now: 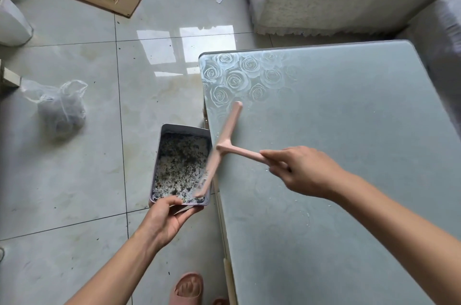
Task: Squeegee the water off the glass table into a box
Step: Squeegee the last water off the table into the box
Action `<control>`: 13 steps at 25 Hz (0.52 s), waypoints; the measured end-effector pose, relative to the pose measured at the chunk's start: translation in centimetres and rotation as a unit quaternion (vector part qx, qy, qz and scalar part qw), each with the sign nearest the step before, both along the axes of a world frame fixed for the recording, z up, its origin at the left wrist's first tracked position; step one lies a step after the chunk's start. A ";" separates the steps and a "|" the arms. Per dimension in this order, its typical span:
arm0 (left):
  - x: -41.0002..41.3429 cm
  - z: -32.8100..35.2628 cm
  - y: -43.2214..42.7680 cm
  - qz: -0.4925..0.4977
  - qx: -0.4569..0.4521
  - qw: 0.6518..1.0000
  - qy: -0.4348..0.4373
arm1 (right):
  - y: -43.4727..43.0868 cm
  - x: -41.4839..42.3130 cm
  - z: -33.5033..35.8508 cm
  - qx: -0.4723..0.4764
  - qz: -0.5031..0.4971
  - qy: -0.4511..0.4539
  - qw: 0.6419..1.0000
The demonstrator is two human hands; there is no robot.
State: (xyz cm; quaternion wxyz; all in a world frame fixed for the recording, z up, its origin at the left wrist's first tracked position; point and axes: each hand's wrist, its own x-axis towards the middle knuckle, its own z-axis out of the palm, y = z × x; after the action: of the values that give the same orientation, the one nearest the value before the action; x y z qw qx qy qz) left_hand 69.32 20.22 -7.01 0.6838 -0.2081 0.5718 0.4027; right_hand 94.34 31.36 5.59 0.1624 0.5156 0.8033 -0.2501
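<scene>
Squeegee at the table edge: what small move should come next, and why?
Probably lift the squeegee, set it right of the droplets near the right hand, and pull leftward: its blade already overhangs the box the left hand holds beside the glass table.

The table [349,130] fills the right of the frame; the box [158,155] is just beside its left edge, lower centre — the squeegee [225,135] crosses that edge, lower end over the box. A bag [59,107] lies at middle left.
</scene>
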 end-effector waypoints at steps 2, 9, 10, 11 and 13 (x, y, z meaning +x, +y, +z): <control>0.0 0.0 0.1 -0.006 0.007 1.000 0.001 | -0.2 -2.2 -0.7 0.008 0.008 0.016 1.000; -0.3 0.9 0.2 -0.025 -0.025 0.999 0.025 | -2.6 6.0 1.9 0.034 -0.241 0.148 0.959; 0.0 1.2 0.4 -0.035 -0.030 0.998 0.033 | -2.5 8.1 2.6 0.024 -0.279 0.128 0.951; 0.3 1.5 0.5 -0.041 -0.037 0.998 0.042 | -2.4 9.4 2.8 0.000 -0.314 0.128 0.941; 1.0 2.2 0.6 -0.044 -0.052 0.996 0.060 | -1.7 10.6 2.8 -0.037 -0.375 0.173 0.910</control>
State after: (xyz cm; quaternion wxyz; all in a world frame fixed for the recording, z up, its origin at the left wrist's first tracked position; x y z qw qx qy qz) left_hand 70.33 20.84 -4.80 0.6537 -0.1938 0.6405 0.3533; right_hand 104.93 29.67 8.43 -0.0656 0.7215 0.5562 -0.4072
